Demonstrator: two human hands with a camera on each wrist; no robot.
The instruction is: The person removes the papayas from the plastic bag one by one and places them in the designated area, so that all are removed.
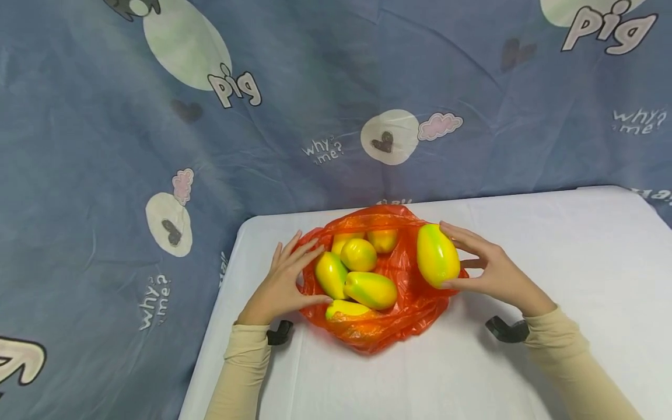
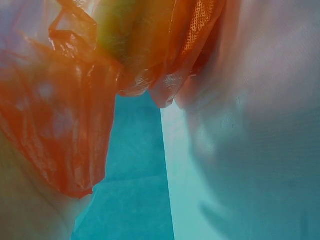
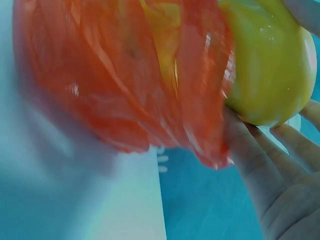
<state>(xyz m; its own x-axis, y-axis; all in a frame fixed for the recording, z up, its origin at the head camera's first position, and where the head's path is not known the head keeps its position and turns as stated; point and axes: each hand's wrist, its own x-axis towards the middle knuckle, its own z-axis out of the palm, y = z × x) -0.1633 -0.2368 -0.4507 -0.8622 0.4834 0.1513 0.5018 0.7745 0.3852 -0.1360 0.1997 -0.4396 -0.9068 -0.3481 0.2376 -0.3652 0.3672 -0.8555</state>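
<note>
Blue printed cloth (image 1: 100, 175) hangs beside the left edge of the white table (image 1: 593, 256) and behind its back edge. The left hand (image 1: 283, 287) has its fingers spread and rests against the left side of a red plastic bag (image 1: 404, 318), which lies open near the table's back edge, towards the back left corner. Inside, left to right: an upright-lying oblong fruit (image 1: 330, 275); a fruit at the front (image 1: 346, 308), partly covered by film; a round fruit (image 1: 359, 255); a crosswise oblong fruit (image 1: 371, 290). At the bag's right rim, the right hand (image 1: 485, 267) grips a large yellow-green fruit (image 1: 437, 256) between fingers and thumb.
</note>
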